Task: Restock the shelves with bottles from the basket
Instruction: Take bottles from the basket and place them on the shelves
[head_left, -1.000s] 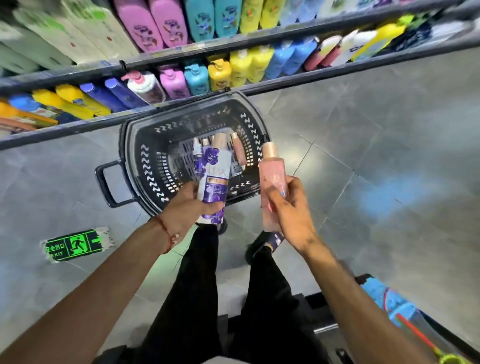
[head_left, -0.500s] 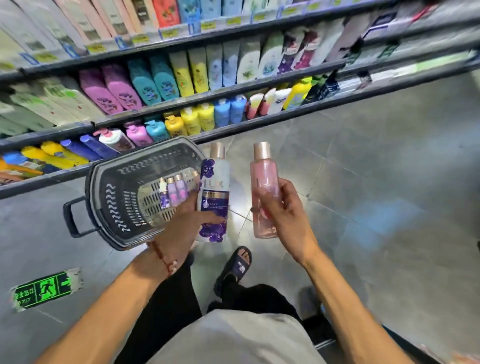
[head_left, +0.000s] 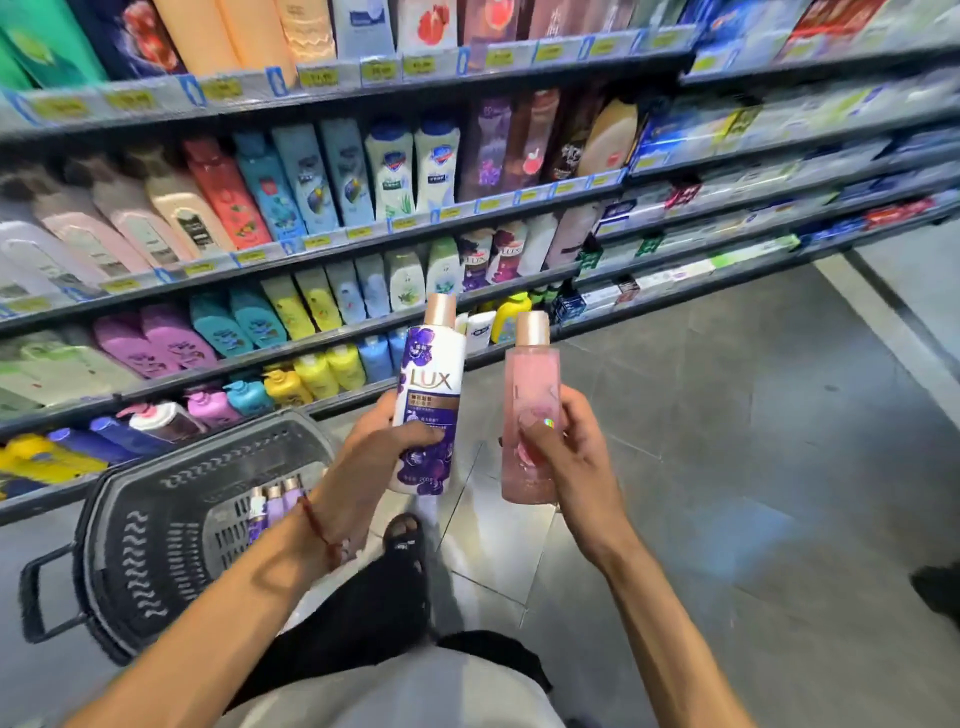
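Both bottles have come up higher than they were a moment ago, and more shelf rows show behind them now. Closest, the left hand (head_left: 374, 449) is wrapped round the lower half of a tall white plastic bottle with purple flowers and a rose-gold cap (head_left: 431, 384), thumb across the front. The right hand (head_left: 574, 462) grips a see-through pink bottle with the same kind of cap (head_left: 527, 395) near its middle, and the fingers hide its back. The two bottles stand upright, side by side, not touching. Down to the left sits a black plastic basket with holes in its sides (head_left: 145, 525) on the grey floor; the left arm covers its right edge, and only the tops of a few small purple bottles (head_left: 275, 501) peek out inside. Farther back, the long dark store shelves (head_left: 363, 240) are packed with bright bottles, but their price tags are too blurry to read.
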